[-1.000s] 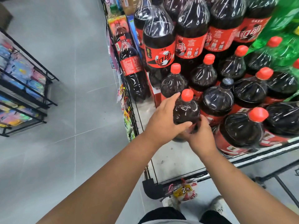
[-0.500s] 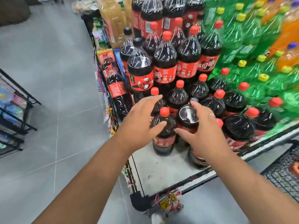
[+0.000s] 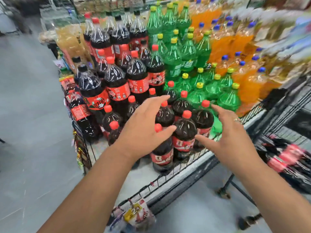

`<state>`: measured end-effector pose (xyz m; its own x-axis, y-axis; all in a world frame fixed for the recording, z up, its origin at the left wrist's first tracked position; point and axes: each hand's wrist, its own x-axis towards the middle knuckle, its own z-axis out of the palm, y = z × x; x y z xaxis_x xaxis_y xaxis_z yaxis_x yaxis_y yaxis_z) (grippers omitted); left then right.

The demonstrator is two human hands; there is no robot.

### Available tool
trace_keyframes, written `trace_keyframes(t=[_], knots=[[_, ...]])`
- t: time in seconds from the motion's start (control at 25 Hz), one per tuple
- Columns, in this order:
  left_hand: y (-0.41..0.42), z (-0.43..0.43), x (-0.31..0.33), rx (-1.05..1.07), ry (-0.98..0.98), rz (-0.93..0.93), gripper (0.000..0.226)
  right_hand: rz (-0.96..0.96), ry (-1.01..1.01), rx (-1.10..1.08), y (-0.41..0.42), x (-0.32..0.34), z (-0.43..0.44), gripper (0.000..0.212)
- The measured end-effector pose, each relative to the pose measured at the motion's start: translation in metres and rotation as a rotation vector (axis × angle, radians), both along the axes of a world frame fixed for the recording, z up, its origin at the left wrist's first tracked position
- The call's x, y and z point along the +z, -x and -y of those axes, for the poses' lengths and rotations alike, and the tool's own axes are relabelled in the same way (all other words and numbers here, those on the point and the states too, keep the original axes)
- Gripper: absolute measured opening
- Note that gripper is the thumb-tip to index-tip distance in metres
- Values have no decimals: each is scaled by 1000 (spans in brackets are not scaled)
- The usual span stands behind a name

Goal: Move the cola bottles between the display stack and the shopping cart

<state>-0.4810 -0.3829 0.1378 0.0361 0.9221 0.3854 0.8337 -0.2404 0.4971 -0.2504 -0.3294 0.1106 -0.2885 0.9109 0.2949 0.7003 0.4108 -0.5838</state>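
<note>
Dark cola bottles with red caps and red labels are stacked in tiers on the display stack [image 3: 168,175], a wire-edged platform. Two front cola bottles stand upright near its edge: one [image 3: 162,155] partly behind my left hand, another [image 3: 185,132] between my hands. My left hand [image 3: 144,128] hovers with spread fingers just left of them. My right hand [image 3: 225,137], wearing a ring, is open to their right, apart from the bottles. The shopping cart [image 3: 286,132] is at the right, with cola bottles [image 3: 286,157] lying in it, blurred.
Green bottles [image 3: 178,64] and orange bottles [image 3: 235,52] fill the display behind and right of the cola. A yellow price tag [image 3: 134,212] hangs from the platform's near corner. Grey floor [image 3: 30,115] lies to the left. Cart legs and wheels [image 3: 223,192] stand below right.
Both hands have let go of the front bottles and drawn apart with fingers spread. The view has swung up and to the right, bringing the cart into sight.
</note>
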Motion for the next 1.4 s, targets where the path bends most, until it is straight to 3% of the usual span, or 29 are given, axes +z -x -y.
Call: trace_keyframes(t=[0.64, 0.96, 1.4], knots=[[-293, -85, -25, -420, 98, -81, 73, -20, 196, -447, -288, -22, 19, 85], [-376, -170, -60, -589, 223, -100, 74, 0, 304, -605, -353, -56, -28, 91], [-447, -309, -135, -762, 511, -309, 79, -34, 580, -712, -397, -121, -141, 92]])
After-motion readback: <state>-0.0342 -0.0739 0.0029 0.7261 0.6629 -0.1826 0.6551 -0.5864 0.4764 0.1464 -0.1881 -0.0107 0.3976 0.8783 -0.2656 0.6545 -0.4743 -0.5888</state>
